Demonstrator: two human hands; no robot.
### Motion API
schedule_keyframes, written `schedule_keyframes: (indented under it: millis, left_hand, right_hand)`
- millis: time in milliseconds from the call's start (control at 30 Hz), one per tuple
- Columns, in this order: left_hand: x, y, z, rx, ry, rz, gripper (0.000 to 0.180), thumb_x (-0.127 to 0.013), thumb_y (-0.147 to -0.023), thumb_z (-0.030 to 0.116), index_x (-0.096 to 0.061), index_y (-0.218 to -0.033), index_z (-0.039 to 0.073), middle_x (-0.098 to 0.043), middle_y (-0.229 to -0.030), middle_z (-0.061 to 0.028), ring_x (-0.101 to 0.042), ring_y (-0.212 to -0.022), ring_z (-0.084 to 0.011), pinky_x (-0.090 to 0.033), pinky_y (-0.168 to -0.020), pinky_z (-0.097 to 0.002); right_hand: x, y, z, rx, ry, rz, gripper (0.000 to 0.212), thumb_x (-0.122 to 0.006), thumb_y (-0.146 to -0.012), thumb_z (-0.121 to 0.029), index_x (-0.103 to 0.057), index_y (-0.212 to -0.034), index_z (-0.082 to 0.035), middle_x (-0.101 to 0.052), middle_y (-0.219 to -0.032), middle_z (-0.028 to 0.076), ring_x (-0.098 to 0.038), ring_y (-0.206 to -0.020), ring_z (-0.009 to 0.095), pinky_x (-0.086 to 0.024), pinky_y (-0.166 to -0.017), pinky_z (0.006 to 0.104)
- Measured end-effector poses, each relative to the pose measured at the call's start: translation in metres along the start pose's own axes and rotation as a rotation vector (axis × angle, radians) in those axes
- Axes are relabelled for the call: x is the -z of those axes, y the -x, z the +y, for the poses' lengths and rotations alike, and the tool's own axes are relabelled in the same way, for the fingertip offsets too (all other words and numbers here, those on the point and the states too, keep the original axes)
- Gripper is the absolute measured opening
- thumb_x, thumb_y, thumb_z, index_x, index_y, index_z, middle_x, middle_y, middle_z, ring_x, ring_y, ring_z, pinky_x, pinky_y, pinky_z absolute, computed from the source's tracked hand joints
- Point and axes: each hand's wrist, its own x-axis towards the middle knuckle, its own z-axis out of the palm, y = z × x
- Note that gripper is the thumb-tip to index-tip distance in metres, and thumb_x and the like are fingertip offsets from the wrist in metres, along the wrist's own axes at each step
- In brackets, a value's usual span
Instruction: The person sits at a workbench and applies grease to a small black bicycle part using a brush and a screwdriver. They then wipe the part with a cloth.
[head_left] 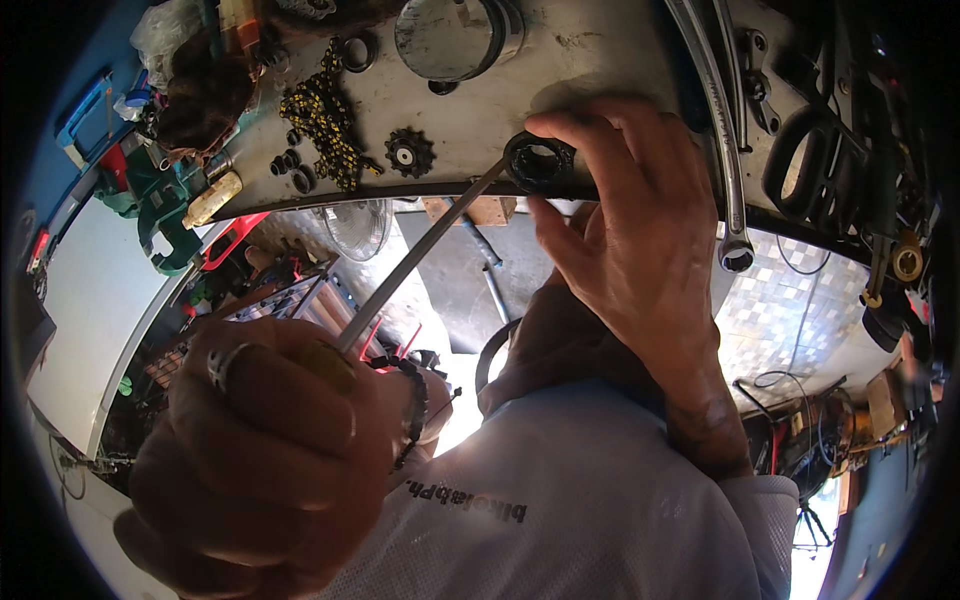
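My left hand is closed in a fist round the handle of a screwdriver, and a bit of yellow handle shows between the fingers. Its long metal shaft slants up and away to a black ring-shaped part with a ridged inner edge. The shaft's tip meets the left side of this ring, and I cannot tell whether it is inserted. With thumb and fingers, my right hand grips the ring from the right at the bench's near edge. Part of the ring is hidden by the index finger.
On the bench lie a yellow-and-black chain, a small black sprocket and a round tin. To the right are a long wrench and black-handled scissors. A green tool is at the left.
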Motion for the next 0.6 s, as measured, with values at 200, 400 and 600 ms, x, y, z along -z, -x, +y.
schedule_keyframes:
  millis: [200,400,600]
  left_hand:
    - [0.002,0.001,0.003,-0.005,-0.016,-0.001,0.040,-0.052,-0.095,0.044,-0.051,-0.063,0.022,-0.047,-0.055,0.0069,-0.043,-0.045,-0.0072,-0.039,-0.052,-0.0293]
    - [0.008,-0.001,0.012,-0.003,-0.045,-0.012,0.040,-0.051,-0.095,0.045,-0.051,-0.062,0.022,-0.047,-0.055,0.0070,-0.043,-0.044,-0.0070,-0.039,-0.051,-0.0283]
    - [0.009,-0.003,0.014,0.008,-0.068,-0.019,0.041,-0.050,-0.095,0.045,-0.051,-0.062,0.022,-0.047,-0.054,0.0070,-0.043,-0.043,-0.0067,-0.038,-0.050,-0.0273]
  right_hand:
    - [-0.009,-0.001,0.004,0.027,0.042,0.080,0.056,-0.088,-0.066,-0.010,-0.070,-0.119,-0.016,-0.062,-0.112,0.004,-0.061,-0.098,0.024,-0.048,-0.083,0.0403]
    - [-0.001,0.002,-0.001,0.004,0.013,-0.009,0.056,-0.084,-0.070,-0.006,-0.073,-0.123,-0.017,-0.065,-0.116,0.005,-0.061,-0.099,0.027,-0.051,-0.090,0.0425]
    - [-0.002,0.001,0.000,0.016,0.012,0.010,0.056,-0.085,-0.070,-0.007,-0.074,-0.124,-0.018,-0.064,-0.117,0.005,-0.060,-0.099,0.027,-0.051,-0.089,0.0424]
